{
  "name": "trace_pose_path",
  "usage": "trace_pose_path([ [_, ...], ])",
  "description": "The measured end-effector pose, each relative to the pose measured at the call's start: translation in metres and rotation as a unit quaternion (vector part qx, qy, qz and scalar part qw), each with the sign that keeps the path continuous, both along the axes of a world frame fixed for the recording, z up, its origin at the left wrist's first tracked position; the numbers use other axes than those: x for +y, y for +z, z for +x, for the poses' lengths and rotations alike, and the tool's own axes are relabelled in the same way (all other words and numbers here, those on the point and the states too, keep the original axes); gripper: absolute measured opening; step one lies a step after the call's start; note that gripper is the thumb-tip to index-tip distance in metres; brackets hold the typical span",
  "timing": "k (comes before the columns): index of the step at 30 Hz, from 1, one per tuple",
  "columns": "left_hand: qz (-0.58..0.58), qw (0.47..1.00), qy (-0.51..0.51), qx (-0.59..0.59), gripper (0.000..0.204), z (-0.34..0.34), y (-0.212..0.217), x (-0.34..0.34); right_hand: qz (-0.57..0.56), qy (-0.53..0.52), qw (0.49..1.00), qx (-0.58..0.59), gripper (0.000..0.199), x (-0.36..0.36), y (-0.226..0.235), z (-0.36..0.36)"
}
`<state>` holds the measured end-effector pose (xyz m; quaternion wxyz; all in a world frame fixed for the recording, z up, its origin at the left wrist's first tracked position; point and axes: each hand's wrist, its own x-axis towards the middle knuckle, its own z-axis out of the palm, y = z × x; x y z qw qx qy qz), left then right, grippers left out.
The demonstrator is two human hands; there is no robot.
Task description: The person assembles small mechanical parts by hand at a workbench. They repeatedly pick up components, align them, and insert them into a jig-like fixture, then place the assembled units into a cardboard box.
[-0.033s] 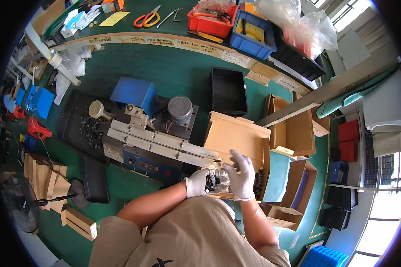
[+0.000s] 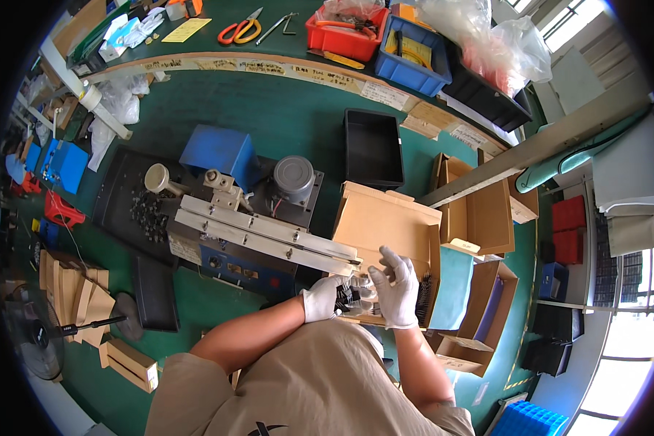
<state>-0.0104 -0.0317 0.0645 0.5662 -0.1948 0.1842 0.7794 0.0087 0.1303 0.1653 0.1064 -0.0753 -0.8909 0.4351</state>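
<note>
Both gloved hands met at the near edge of the green desk, right where the long metal rail of the blue machine ended. The left hand was clenched around a small dark part — ribbed or toothed, too small to tell more — which sat between the two hands, just in front of the person's chest. The right hand was cupped over a clear, glossy piece beside it, fingers spread and curled loosely; whether it truly gripped that piece I could not tell.

Room was tight there. The rail's end touched or nearly touched the hands on the left, and an open cardboard box stood directly behind them, its flap raised. More dark toothed parts lay in the box just right of the right hand. Farther right, further open cartons crowded the desk's edge.

Open desk lay beyond the machine — a bare green stretch up to an empty black tray. To the left, a black mat carried a scatter of small dark pieces, well apart from the hands.
</note>
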Motion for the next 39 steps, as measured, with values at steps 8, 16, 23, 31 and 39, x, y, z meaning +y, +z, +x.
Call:
trace_pose_path([
  [8, 0.03, 0.999, 0.027, -0.016, 0.04, 0.011, -0.039, 0.005, 0.049, 0.191, 0.974, -0.109, 0.028, 0.029, -0.05, 0.036],
  [16, -0.014, 0.999, 0.0, -0.033, 0.04, 0.008, -0.02, 0.006, -0.104, 0.081, 0.959, -0.249, 0.021, 0.036, -0.024, 0.027],
  [23, 0.026, 0.999, -0.033, 0.003, 0.042, 0.003, -0.013, -0.002, -0.142, 0.052, 0.987, -0.055, 0.015, 0.031, -0.031, 0.017],
  [31, 0.0, 1.0, -0.011, 0.006, 0.039, 0.006, -0.008, -0.004, -0.15, 0.066, 0.981, 0.108, 0.022, -0.001, -0.042, -0.005],
  [39, 0.025, 0.999, -0.001, -0.026, 0.042, 0.009, -0.022, -0.005, -0.243, 0.04, 0.962, 0.12, 0.02, -0.015, -0.05, -0.005],
])
